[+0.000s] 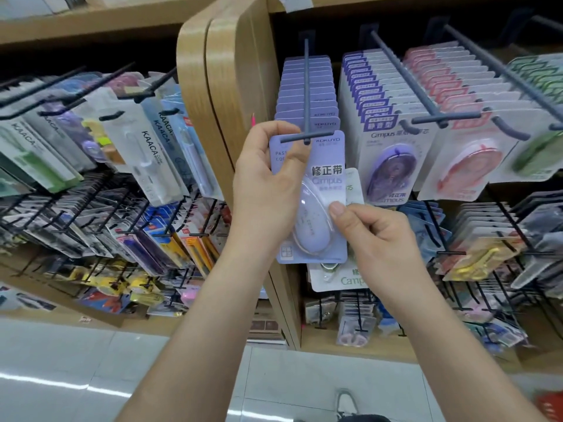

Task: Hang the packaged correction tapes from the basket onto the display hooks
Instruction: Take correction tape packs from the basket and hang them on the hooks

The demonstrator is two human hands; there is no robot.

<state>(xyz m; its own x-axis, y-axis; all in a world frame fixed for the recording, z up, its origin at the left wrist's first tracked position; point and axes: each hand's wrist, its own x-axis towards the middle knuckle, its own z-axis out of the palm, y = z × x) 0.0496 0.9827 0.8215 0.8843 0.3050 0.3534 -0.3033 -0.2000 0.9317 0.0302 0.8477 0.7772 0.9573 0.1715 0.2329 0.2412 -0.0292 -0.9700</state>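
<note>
Lilac correction tape pack point(310, 190) at hook point(306, 95); left hand point(265, 184), right hand point(374, 236) fingers grip it, hiding green pack point(338, 278).

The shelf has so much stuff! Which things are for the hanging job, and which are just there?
For the job: lilac correction tape pack, left hand, right hand, grey hook, green pack.

Just there: KAACA pens, pink tapes, scissors.

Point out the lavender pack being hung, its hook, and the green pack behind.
Lavender pack point(327, 175), head view: printed card front.
Hook point(306, 86), head view: mid-rod.
Green pack point(350, 280), head view: lower card.
</note>
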